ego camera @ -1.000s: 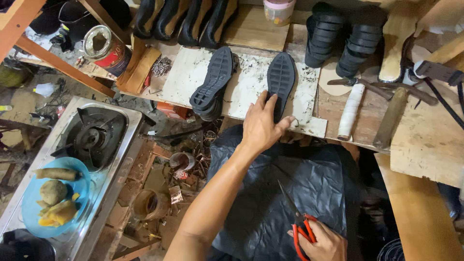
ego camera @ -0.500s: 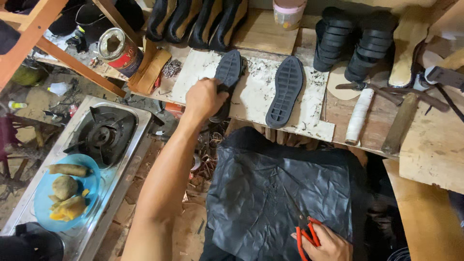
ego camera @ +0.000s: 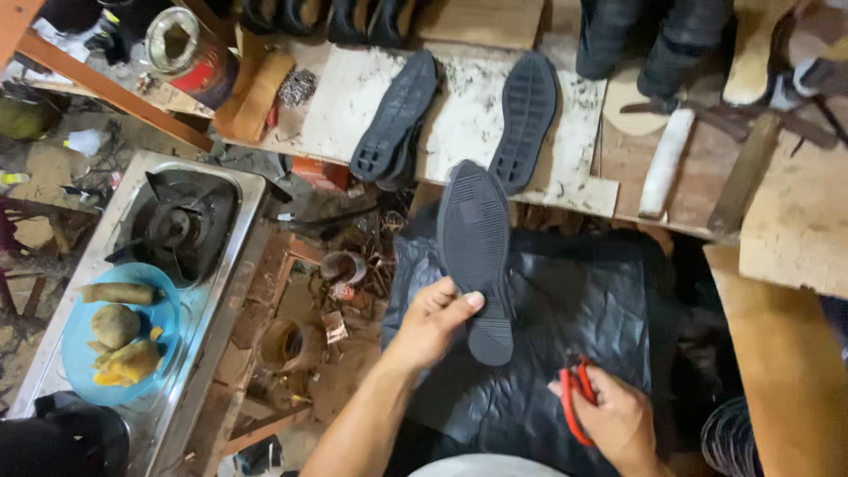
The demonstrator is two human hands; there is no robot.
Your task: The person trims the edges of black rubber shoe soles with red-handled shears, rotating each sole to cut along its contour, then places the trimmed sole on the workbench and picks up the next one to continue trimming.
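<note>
Your right hand (ego camera: 618,420) sits low in the frame, fingers curled around the red handles of a pair of scissors (ego camera: 574,399); the blades are hidden against the dark sheet, so you cannot tell whether they are spread or together. Your left hand (ego camera: 435,320) is clamped on the heel end of a black rubber shoe sole (ego camera: 477,256), thumb over its edge, tread side up, toe pointing away from you. The sole hangs above the black crinkled sheet (ego camera: 565,318) draped over your lap, just in front of the workbench edge.

The top of the frame cuts off a row of dark soles and two stacks of black soles at the back of the bench, and the right edge clips a tangle of tools that is too blurred to name. The lower left corner is dark and unreadable.

On the bench, a paint-spattered white board (ego camera: 459,124) carries two more soles: a stacked pair (ego camera: 396,119) overhanging its front edge on the left and a single sole (ego camera: 526,119) to the right, well apart from each other. A white cylindrical handle (ego camera: 662,163) lies just right of the board. Bare plank shows at the far right.

To your left, a steel gas stove (ego camera: 177,225) stands beside a blue plate (ego camera: 79,353) of cooked food. The floor between the stove and your knees is crowded with tins and scrap.
</note>
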